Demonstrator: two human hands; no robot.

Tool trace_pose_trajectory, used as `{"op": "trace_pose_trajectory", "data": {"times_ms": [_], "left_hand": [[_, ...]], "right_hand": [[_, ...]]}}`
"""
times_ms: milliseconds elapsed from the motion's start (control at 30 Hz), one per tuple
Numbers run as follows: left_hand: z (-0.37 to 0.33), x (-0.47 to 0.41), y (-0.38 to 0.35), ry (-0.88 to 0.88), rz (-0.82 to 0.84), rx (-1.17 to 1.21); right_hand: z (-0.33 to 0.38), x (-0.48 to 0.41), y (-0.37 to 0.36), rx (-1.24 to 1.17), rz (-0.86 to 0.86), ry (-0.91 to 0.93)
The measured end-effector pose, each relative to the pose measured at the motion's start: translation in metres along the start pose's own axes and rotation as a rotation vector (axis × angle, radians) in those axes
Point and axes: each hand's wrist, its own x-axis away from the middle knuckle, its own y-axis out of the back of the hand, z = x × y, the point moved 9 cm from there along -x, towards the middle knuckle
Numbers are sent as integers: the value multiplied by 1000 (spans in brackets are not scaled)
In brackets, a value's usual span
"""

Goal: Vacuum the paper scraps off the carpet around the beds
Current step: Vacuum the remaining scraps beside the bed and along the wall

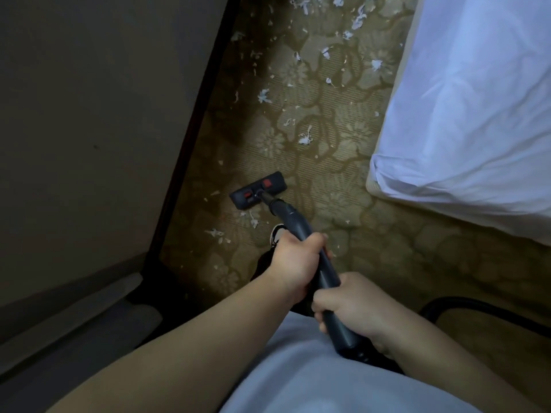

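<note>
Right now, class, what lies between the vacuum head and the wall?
In the head view, a narrow strip of carpet with two small paper scraps, bordered by the dark baseboard.

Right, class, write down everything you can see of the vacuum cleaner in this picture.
The vacuum cleaner shows as a dark grey, plastic-looking tube ending in a flat rectangular floor head with two red patches on top. The head lies flat on the patterned carpet among paper scraps. The tube slants up toward the person; the left hand grips it lower down, the right hand nearer its upper end. A dark hose curves at the right; the body is out of view.
</note>
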Motion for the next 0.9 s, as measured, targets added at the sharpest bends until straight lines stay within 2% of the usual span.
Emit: {"op": "trace_pose_trajectory", "data": {"times_ms": [200,433,633,900], "left_hand": [[-14,-5,-48,-43,83,-106],[-96,-68,-79,-157,77,-263],[-179,-103,-71,-225,39,-315],[-275,-138,-18,-273,-78,-254]], "right_hand": [[-11,5,34,-132,-135,7],[60,-45,79,-233,-292,135],[141,-85,92,-258,-265,199],[253,-122,79,-180,-188,299]]}}
